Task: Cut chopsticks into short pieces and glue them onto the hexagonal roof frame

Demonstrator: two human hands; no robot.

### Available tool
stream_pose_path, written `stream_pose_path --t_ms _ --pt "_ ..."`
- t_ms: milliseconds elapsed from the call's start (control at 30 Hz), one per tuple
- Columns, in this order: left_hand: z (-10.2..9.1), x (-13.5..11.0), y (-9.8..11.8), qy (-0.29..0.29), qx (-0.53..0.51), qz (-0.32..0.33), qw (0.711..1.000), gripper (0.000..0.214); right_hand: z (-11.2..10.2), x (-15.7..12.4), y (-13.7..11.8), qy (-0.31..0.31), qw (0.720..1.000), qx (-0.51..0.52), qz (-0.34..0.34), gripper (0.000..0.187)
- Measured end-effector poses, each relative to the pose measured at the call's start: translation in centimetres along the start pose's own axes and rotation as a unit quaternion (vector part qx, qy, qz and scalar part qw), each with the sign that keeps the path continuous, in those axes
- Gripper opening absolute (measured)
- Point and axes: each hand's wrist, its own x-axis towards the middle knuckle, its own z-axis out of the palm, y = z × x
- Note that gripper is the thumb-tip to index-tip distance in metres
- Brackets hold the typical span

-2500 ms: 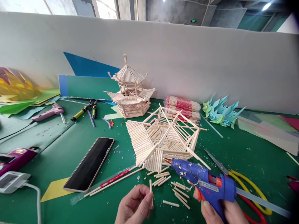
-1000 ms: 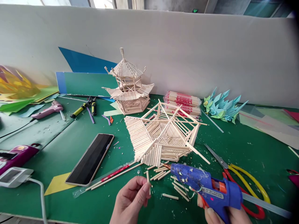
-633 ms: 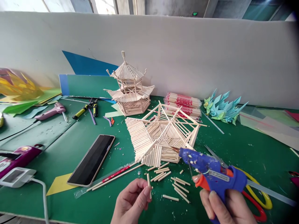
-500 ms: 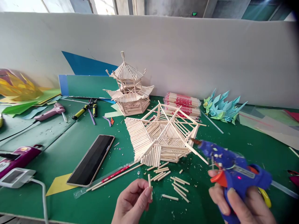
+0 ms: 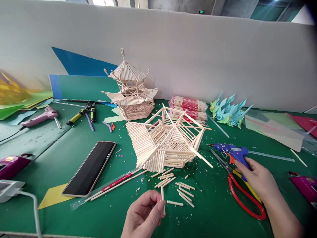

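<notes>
My left hand [image 5: 146, 215] pinches a short wooden stick [image 5: 162, 198] upright between thumb and fingers. At the right, my right hand [image 5: 257, 177] has its fingers round the handle of a blue glue gun [image 5: 232, 150], which is low at the table, its nozzle pointing left. Red-handled scissors [image 5: 231, 175] lie beside and partly under that hand. In the middle stands an unfinished stick frame [image 5: 170, 138], its left roof panel filled with sticks and its other panels open. Several cut sticks [image 5: 184, 191] lie in front of it.
Behind the frame stand a stick pagoda [image 5: 131, 89] and bundled sticks [image 5: 187, 107]. A blue paper plant [image 5: 229, 110] is at back right. On the left lie a phone [image 5: 90, 168], pliers [image 5: 80, 114], a pink glue gun [image 5: 41, 118] and a white charger [image 5: 11, 190].
My right hand has lowered the glue gun from raised near the frame to the table at the right, uncovering the scissors. My left hand still holds the stick. The view has shifted slightly.
</notes>
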Motion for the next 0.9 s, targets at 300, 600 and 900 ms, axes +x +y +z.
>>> stream_pose_path --t_ms 300,600,900 --pt "0.9 0.3 0.5 -0.069 -0.091 -0.053 0.992 0.023 -0.1 -4.0 -2.6 0.091 0.992 -0.061 -0.066 0.045" --pt "1.5 0.5 0.9 -0.125 -0.157 -0.119 0.972 0.020 5.2 -14.3 -11.4 -0.343 0.840 0.379 -0.180 0.015" --pt "0.8 1.0 0.3 -0.118 -0.124 -0.092 0.981 0.026 7.5 -14.3 -13.2 -0.361 0.758 0.543 -0.013 0.021"
